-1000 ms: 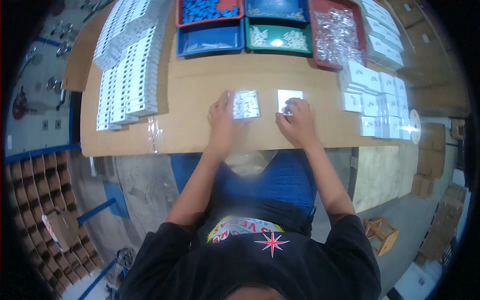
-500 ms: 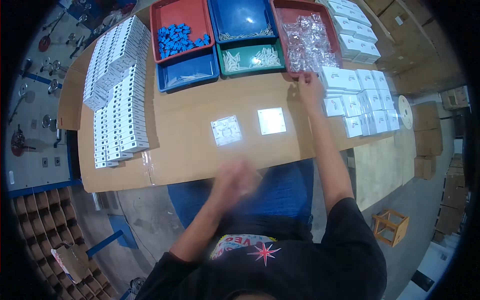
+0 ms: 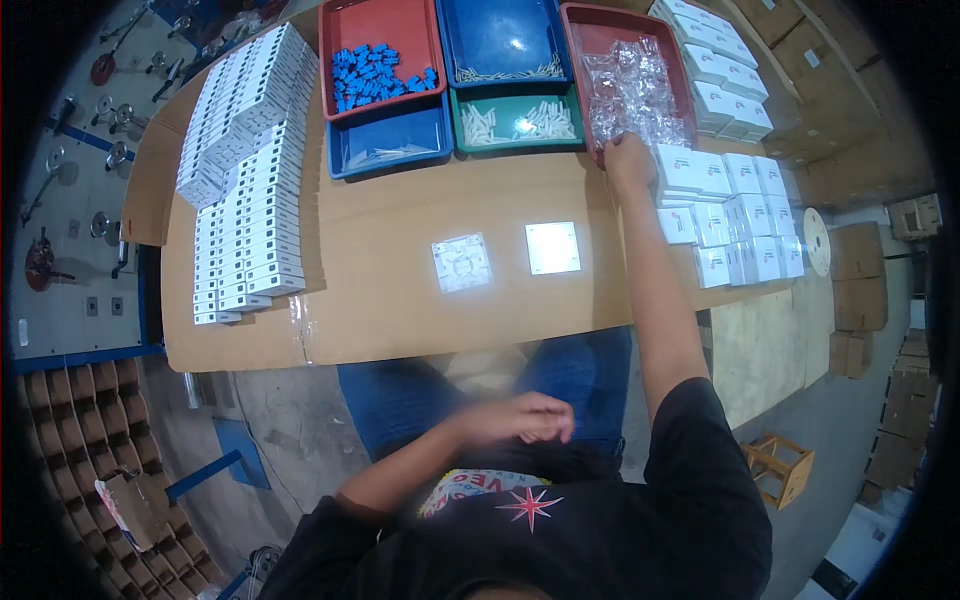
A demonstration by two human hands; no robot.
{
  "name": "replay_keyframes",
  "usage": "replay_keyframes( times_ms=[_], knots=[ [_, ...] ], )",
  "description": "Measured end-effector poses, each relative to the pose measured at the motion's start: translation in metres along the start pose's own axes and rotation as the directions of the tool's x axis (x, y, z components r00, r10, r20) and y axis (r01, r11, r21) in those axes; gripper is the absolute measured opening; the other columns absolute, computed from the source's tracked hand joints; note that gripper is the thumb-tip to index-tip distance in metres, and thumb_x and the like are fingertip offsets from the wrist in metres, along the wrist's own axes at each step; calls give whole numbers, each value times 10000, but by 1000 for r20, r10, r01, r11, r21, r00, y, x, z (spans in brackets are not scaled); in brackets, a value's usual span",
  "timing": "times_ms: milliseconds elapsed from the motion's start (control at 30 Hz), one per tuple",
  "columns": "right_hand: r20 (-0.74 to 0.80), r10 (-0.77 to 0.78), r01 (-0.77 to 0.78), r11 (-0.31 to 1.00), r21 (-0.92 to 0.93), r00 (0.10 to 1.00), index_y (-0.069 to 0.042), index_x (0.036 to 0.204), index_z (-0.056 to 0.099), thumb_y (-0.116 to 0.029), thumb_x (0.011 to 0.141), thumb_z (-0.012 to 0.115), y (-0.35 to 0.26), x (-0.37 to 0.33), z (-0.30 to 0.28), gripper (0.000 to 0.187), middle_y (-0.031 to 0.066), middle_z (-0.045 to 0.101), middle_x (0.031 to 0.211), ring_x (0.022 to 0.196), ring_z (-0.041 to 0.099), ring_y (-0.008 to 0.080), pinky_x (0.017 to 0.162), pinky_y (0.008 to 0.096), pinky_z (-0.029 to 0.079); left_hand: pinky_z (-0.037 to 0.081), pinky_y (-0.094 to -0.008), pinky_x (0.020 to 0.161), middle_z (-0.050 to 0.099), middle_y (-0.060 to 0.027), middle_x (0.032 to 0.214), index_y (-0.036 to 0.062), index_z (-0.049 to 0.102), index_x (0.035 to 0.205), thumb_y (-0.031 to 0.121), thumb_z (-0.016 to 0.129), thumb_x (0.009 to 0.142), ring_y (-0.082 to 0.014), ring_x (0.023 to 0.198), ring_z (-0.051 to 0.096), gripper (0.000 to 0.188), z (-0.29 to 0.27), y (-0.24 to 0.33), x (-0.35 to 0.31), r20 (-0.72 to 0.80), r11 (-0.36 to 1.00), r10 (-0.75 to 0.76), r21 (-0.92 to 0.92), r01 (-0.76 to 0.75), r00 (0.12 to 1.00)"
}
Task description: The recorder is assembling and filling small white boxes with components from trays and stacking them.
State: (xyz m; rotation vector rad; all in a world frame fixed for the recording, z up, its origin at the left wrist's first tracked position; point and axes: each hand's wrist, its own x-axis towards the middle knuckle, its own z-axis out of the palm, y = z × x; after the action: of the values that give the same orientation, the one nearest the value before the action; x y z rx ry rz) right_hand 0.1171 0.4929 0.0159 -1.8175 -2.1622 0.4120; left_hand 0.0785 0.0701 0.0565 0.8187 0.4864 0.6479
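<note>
My right hand [image 3: 630,165] reaches to the near right corner of a red tray [image 3: 584,30] that holds clear plastic packets [image 3: 640,85]. Its fingers are bent in against the tray's near edge, and what they grip, if anything, is hidden. Over my lap, off the table, my left hand [image 3: 535,418] has its fingers curled in and a little blurred; its palm does not show. A patterned square plate [image 3: 462,263] and a plain square white plate [image 3: 553,248] lie side by side on the cardboard tabletop [image 3: 390,240].
Stacked white boxes [image 3: 250,170] stand at the left, and more white boxes [image 3: 740,220] at the right by my right forearm. Along the back are a red tray of blue parts [image 3: 380,75], blue trays [image 3: 505,40] and a green tray with white plugs [image 3: 520,120].
My left hand has drawn back from the table's front edge toward my body. My right hand remains at the red tray, its fingers bent further inward. The whole view has shifted slightly.
</note>
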Motion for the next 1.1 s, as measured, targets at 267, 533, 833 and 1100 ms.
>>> replay_keyframes(
  times_ms=[267,533,833,1100],
  knots=[
    [-5,-22,21,995,-93,1000,-97,1053,762,-331,878,667,-5,5,7,308,184,751,1079,1027,714,393,886,501,554,235,-219,544,339,82,734,50,599,1041,377,477,1102,-45,630,291,354,-31,-16,-3,-233,987,-81,-157,44,969],
    [-82,14,-2,988,154,997,-100,999,754,-341,871,682,4,0,3,283,165,758,1010,1001,713,386,870,482,551,217,-204,530,343,82,757,74,585,1089,388,475,1104,-37,628,276,333,-36,-20,-2,-237,968,-136,-237,78,962],
    [-172,-39,97,934,344,984,-77,969,742,-294,862,740,26,-22,-2,242,115,736,856,782,708,286,728,395,523,226,-199,505,382,75,766,62,590,1087,390,509,1090,-32,621,292,338,-39,-22,-1,-250,968,-135,-238,74,959],
    [-29,-136,111,653,749,990,-26,929,682,-110,928,727,25,-93,-9,95,-38,607,738,670,521,51,614,229,403,366,-191,569,552,24,836,70,621,1099,300,569,1064,-40,657,474,239,-43,-21,0,-494,992,58,-65,-104,867]
  ],
)
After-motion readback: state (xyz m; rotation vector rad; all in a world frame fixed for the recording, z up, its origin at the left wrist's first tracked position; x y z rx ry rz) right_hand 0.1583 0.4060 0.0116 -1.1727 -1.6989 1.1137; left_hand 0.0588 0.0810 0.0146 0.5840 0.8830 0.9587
